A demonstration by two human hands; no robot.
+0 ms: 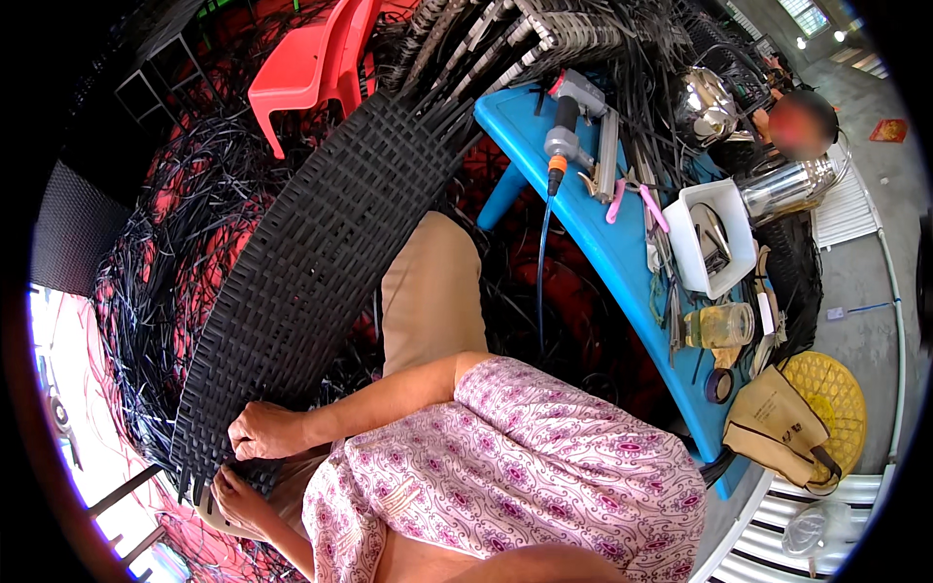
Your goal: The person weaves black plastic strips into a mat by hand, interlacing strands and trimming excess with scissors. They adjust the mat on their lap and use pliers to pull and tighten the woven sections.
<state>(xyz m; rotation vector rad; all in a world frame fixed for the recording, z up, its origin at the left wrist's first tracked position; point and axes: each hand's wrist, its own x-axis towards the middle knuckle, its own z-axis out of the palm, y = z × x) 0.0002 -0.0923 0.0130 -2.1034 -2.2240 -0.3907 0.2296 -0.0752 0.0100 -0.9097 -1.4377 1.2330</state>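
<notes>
While both hands work at the lower left of the frame, the black woven panel [301, 243] slants from there up to the upper middle. The right hand [267, 430] has its fingers curled down on the weave; the left hand [238, 498] sits just below it, fingers bent at the panel's end. I can't tell whether either grips a strand. Loose black strips [185, 233] heap along the left, with a red chair [306, 73] above them. Right of centre, the blue counter [622, 267] carries a corded tool [564, 131], pink-handled scissors [616, 202], a white bin [687, 233] and a jar [724, 326].
</notes>
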